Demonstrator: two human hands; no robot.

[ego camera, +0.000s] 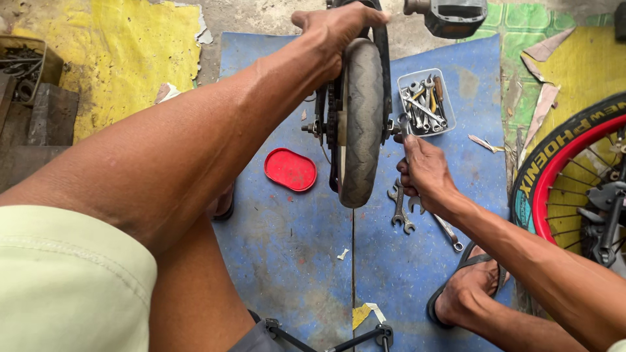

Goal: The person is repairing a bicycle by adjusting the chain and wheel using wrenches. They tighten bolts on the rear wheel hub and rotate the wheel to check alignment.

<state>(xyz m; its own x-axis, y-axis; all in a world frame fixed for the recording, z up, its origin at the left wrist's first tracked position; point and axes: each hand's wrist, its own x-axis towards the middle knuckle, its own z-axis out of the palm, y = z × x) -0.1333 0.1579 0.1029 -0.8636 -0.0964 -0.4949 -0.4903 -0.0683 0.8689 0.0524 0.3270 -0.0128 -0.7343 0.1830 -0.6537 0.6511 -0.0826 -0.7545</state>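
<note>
A small bicycle wheel with a worn grey tyre (362,124) stands upright in the middle of the head view, over a blue mat (287,254). My left hand (336,29) rests on top of the tyre and grips it. My right hand (424,173) is closed on a metal spanner (404,124) whose jaw sits at the axle nut on the wheel's right side. The chain and sprocket (331,117) show on the wheel's left side.
A clear plastic tub of spanners (427,101) stands right of the wheel, its red lid (290,169) to the left. Loose spanners (399,208) lie under my right hand. A red-rimmed wheel (561,169) is at the right edge, a pedal (453,16) at top, my sandalled foot (466,293) below.
</note>
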